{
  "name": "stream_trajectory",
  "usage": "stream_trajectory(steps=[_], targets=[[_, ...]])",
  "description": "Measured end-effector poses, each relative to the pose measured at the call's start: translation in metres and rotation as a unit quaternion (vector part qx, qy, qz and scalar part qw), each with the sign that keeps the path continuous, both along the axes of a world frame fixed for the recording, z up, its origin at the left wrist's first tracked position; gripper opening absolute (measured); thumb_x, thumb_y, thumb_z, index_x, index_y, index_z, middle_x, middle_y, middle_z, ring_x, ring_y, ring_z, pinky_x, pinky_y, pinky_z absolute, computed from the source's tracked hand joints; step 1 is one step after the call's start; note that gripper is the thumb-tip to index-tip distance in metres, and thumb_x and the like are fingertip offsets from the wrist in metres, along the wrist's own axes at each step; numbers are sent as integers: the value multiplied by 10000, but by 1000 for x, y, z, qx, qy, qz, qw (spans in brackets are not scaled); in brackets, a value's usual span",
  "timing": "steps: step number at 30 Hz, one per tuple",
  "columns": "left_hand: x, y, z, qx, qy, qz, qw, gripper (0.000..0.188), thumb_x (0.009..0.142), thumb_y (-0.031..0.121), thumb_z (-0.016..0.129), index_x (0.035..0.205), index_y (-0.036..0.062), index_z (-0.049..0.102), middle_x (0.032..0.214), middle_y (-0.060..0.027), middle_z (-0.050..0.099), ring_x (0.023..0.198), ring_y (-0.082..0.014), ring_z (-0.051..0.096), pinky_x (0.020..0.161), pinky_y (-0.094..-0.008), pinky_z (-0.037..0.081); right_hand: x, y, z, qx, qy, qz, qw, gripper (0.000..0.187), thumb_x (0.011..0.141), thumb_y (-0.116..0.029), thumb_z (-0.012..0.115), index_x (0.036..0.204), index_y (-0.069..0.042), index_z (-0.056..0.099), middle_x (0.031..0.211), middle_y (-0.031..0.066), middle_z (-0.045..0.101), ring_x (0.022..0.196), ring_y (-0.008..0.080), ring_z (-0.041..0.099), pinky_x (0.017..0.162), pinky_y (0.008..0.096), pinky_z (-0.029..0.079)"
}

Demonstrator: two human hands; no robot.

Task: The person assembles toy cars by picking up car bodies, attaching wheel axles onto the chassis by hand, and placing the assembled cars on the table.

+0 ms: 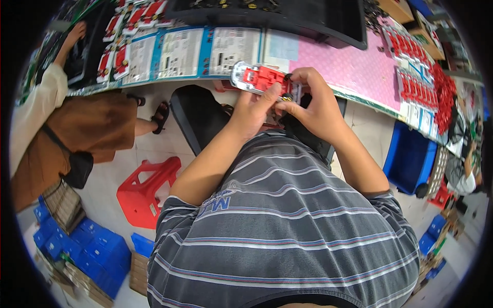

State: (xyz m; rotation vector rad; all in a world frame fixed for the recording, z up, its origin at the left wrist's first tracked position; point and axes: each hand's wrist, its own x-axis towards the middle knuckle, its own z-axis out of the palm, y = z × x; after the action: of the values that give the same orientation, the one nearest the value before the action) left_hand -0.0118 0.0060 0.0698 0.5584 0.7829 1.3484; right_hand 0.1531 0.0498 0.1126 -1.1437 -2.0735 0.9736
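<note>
Close to the table's near edge I hold a toy car (264, 78), its red underside turned up and a clear or silvery rim at its left end. My left hand (250, 114) is closed around the car's near side, thumb on the red part. At the car's right end, my right hand (321, 110) pinches a wheel axle with thumb and forefinger, a black wheel (288, 77) beside the forefinger and another near the thumb. Whether the axle is seated in the car, I cannot tell.
A black bin (328, 33) with small parts stands beyond my hands. Printed cards (179, 54) and a pink sheet (334, 69) cover the table. Toy cars (417, 88) and red parts (444, 97) lie right. A red stool (146, 192) and another person (77, 128) are left.
</note>
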Motion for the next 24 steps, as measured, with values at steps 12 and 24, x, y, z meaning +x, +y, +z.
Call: stream_trajectory(steps=[12, 24], targets=[[-139, -2, 4, 15, 590, 231, 773, 480, 824, 355, 786, 1087, -22, 646, 960, -168, 659, 720, -205, 636, 636, -343, 498, -2, 20, -26, -65, 92, -43, 993, 543, 721, -129, 882, 1112, 11, 532, 968, 102, 619, 837, 141, 611, 724, 276, 513], [-320, 40, -20, -193, 762, 382, 486, 761, 769, 549, 749, 1106, -126, 653, 1035, -311, 681, 1024, -413, 664, 948, -432, 504, 6, 33, -39, -57, 34, -89, 994, 528, 725, -128, 877, 1119, 12, 556, 979, 64, 624, 806, 106, 586, 711, 260, 471]])
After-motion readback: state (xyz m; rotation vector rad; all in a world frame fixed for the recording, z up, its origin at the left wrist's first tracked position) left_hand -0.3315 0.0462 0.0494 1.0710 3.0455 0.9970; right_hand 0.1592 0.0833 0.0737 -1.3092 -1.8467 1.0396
